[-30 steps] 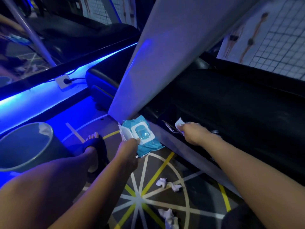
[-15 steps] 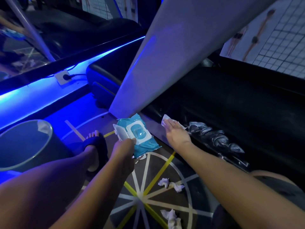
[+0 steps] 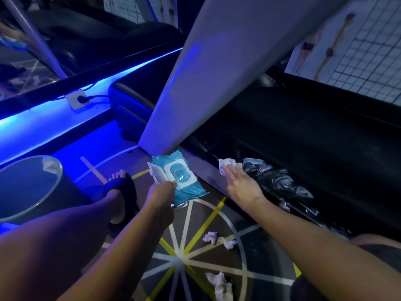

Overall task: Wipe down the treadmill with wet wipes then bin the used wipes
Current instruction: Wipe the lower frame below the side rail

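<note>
Head view, one person crouched beside the treadmill (image 3: 303, 137).

1. Left grip (image 3: 161, 193): closed around the near end of the wet-wipe pack (image 3: 188, 190), thumb on top next to the white dispenser. The pack is blue, held off the floor just below frame centre. Its flap lid (image 3: 156, 172) stands open toward 9 o'clock.

2. Right grip (image 3: 240, 183): open, fingers straight and together, palm down. It presses a white wipe (image 3: 227, 165) flat against the treadmill's side rail, at 3 o'clock from the pack. Part of the wipe shows beyond the fingertips, toward 11 o'clock.

3. Treadmill: the black deck fills the right half of the frame. A grey upright (image 3: 217, 72) rises from its base toward 1 o'clock. Wet smears (image 3: 273, 177) lie on the black edge at 3 o'clock from the right grip and trail toward 5 o'clock.

4. Bin (image 3: 61, 172): round, standing on the floor at 9 o'clock, well apart from both grips. A white piece (image 3: 50, 165) lies against its inner rim.

5. Floor (image 3: 180, 257): dark with white and yellow lines. Crumpled wipes (image 3: 219, 237) lie between the forearms at 6 o'clock, and another wad (image 3: 220, 285) lies nearer the lower frame edge.

6. Foot in a dark sandal (image 3: 119, 187) rests between the bin and the pack.

7. Wall socket (image 3: 77, 101) with a plug in it, at 10 o'clock, under blue strip lighting.
</note>
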